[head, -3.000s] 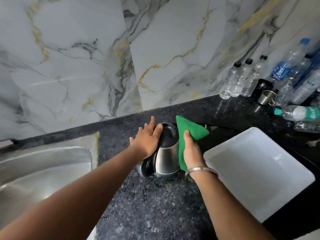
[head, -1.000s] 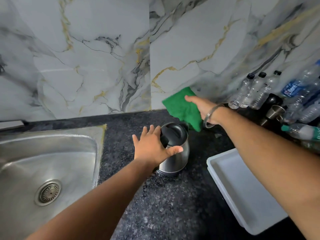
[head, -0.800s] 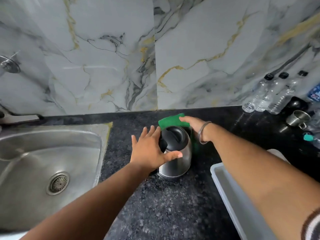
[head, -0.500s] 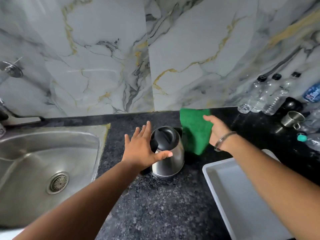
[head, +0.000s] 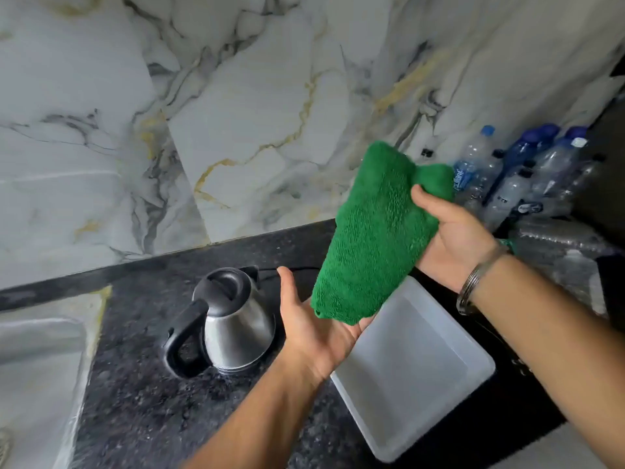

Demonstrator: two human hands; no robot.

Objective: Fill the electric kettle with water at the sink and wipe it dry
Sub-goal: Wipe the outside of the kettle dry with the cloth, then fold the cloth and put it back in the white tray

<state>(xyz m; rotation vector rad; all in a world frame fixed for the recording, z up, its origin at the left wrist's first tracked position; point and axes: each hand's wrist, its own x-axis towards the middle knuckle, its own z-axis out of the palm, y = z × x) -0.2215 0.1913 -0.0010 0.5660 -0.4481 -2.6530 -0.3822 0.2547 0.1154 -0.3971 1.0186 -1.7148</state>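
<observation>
Right hand (head: 453,238) raised, gripping the green cloth (head: 378,235) by thumb; left hand (head: 314,330) palm up, open under its lower edge; kettle (head: 233,319) upright on the counter (head: 142,401), white tray (head: 412,367) beside.

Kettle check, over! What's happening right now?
Right hand holds cloth; left hand open beneath. Kettle upright on counter, lid shut, untouched. Nothing blocking.

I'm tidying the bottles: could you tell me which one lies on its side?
The clear bottle nearest the right hand; the rest stand upright against the wall.
</observation>
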